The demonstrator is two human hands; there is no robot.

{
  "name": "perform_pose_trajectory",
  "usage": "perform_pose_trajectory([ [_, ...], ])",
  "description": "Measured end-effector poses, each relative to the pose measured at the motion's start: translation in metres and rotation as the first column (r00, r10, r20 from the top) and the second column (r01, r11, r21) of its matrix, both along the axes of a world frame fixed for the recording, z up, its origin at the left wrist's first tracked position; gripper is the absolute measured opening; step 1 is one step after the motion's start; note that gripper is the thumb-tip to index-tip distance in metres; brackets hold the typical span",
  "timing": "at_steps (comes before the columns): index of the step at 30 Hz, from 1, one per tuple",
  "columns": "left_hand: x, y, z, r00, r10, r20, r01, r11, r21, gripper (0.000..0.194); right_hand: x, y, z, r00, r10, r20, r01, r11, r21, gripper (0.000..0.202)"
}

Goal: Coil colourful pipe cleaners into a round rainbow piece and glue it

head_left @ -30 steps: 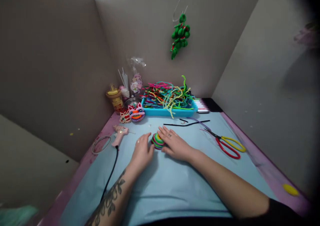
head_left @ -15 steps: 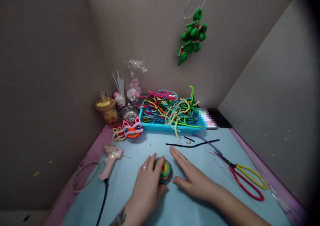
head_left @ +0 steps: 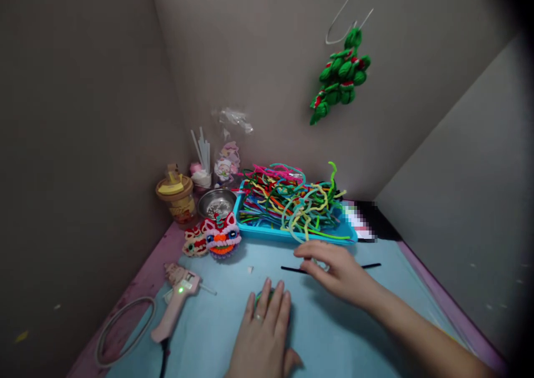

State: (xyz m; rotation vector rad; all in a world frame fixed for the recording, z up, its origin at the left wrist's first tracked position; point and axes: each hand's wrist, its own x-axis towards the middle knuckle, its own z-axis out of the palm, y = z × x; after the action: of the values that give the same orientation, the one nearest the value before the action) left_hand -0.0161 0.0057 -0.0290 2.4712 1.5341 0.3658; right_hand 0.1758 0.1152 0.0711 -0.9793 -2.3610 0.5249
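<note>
My left hand (head_left: 265,328) lies palm down with its fingers spread, over a round multicoloured coil (head_left: 267,294) that is mostly hidden beneath it. My right hand (head_left: 331,266) hovers above a black pipe cleaner (head_left: 292,269), just in front of the tray, its fingers curved with a gap between thumb and index; nothing shows clearly in it. Behind it, a blue tray (head_left: 271,234) holds a tangled pile of coloured pipe cleaners (head_left: 287,200).
At the left lie a pink glue gun (head_left: 177,305) with its cord and a grey cable loop (head_left: 125,333). Lion-head pieces (head_left: 223,239), a metal bowl (head_left: 217,205) and a lidded cup (head_left: 177,200) stand behind. A green ornament (head_left: 342,77) hangs above.
My right hand has moved forward from beside the coil to the black pipe cleaner. My left hand now covers most of the coil. The camera view has shifted.
</note>
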Motion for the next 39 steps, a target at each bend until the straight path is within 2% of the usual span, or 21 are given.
perform_pose_trajectory([
  [3,0.003,-0.001,-0.014,0.998,-0.059,-0.003,0.059,0.997,-0.043,0.090,0.008,0.024,0.031,0.989,-0.128,-0.074,0.137,0.981,0.134,0.019],
  [6,0.005,-0.002,-0.017,0.999,-0.051,-0.001,0.051,0.997,-0.060,0.092,0.015,0.056,0.059,0.957,-0.264,-0.123,0.287,0.926,0.245,0.022],
  [10,0.003,-0.003,-0.013,0.999,-0.046,0.013,0.047,0.998,-0.044,0.093,0.013,0.097,0.074,0.926,-0.363,-0.101,0.376,0.873,0.312,0.027],
  [15,-0.002,-0.003,-0.006,0.988,-0.152,0.002,0.152,0.988,-0.019,0.090,-0.005,0.140,0.070,0.921,-0.375,0.108,0.321,0.885,0.336,0.026],
  [18,-0.001,-0.003,-0.002,0.983,-0.185,-0.003,0.184,0.982,-0.039,0.089,-0.012,0.167,0.062,0.885,-0.391,0.252,0.302,0.895,0.328,0.026],
  [20,0.001,-0.004,-0.001,0.985,-0.172,-0.004,0.172,0.983,-0.057,0.090,-0.015,0.185,0.056,0.851,-0.386,0.358,0.274,0.906,0.323,0.026],
  [24,0.003,-0.007,0.000,0.994,-0.112,0.001,0.112,0.993,-0.037,0.088,-0.020,0.213,0.042,0.773,-0.290,0.564,0.134,0.944,0.302,0.033],
  [28,0.001,-0.008,0.002,0.999,-0.043,-0.018,0.043,0.999,-0.020,0.087,-0.029,0.224,0.031,0.706,-0.284,0.648,0.176,0.958,0.228,0.045],
  [31,0.000,-0.007,0.003,0.999,-0.034,-0.022,0.033,0.998,-0.049,0.088,-0.033,0.226,0.027,0.680,-0.284,0.676,0.230,0.958,0.171,0.035],
  [33,0.000,-0.007,0.001,0.999,-0.043,0.002,0.043,0.997,-0.060,0.088,-0.034,0.225,0.027,0.703,-0.306,0.642,0.256,0.951,0.173,0.023],
  [36,-0.002,-0.011,-0.002,0.998,0.002,0.057,-0.001,1.000,-0.027,0.080,-0.030,0.225,0.035,0.776,-0.405,0.484,0.326,0.914,0.241,0.023],
  [39,-0.002,-0.016,-0.001,0.988,0.086,0.130,-0.091,0.995,0.028,0.069,-0.023,0.224,0.049,0.805,-0.498,0.321,0.417,0.861,0.291,0.023],
])
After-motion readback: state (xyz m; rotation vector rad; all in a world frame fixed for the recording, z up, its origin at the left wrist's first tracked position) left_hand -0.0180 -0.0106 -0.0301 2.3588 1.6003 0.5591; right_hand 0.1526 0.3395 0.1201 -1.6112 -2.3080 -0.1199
